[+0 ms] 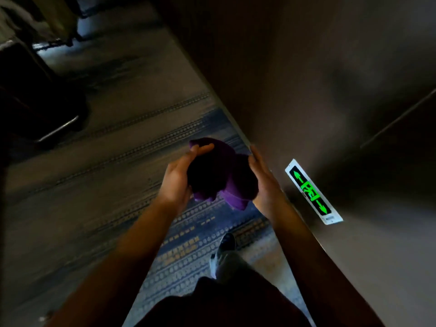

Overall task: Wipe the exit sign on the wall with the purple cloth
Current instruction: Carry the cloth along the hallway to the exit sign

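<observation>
A bunched purple cloth (221,175) is held between both my hands above the carpet. My left hand (179,178) cups its left side, thumb over the top. My right hand (263,180) presses against its right side. The exit sign (312,191), a narrow white-framed plate with glowing green arrows and a running figure, is mounted low on the dark wall to the right of my right hand. The cloth does not touch the sign.
A dark brown wall (318,79) fills the right side and meets the patterned grey-blue carpet (118,149) along a diagonal edge. My shoe (224,251) stands on the carpet below the hands. Dark furniture with a metal bar (59,128) sits at far left.
</observation>
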